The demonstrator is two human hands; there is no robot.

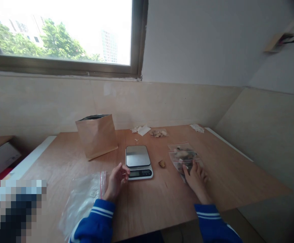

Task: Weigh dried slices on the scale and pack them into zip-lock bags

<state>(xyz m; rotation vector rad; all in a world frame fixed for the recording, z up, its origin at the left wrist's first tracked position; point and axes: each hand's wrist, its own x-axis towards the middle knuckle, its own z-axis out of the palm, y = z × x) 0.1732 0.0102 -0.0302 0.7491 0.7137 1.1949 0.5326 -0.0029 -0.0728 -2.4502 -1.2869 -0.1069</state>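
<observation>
A kitchen scale (138, 157) with a metal plate and a dark display strip sits mid-table, its plate bare. My left hand (116, 180) is beside its front left corner, fingers loosely curled with nothing in them, fingertips close to or touching the edge. My right hand (196, 177) is over a clear zip bag (183, 153) of dark and pale pieces, thumb and fingers gripping its near part. Another bag may lie under it; I cannot tell. One small brown dried piece (162, 164) lies between scale and bag.
A brown paper pouch (97, 138) stands open at the back left. A flat clear zip bag (82, 194) lies by my left forearm. Near the wall are a small bag of pale pieces (158, 133), crumpled white paper (144, 130) and white scraps (197, 128). A blurred-out patch covers the lower left.
</observation>
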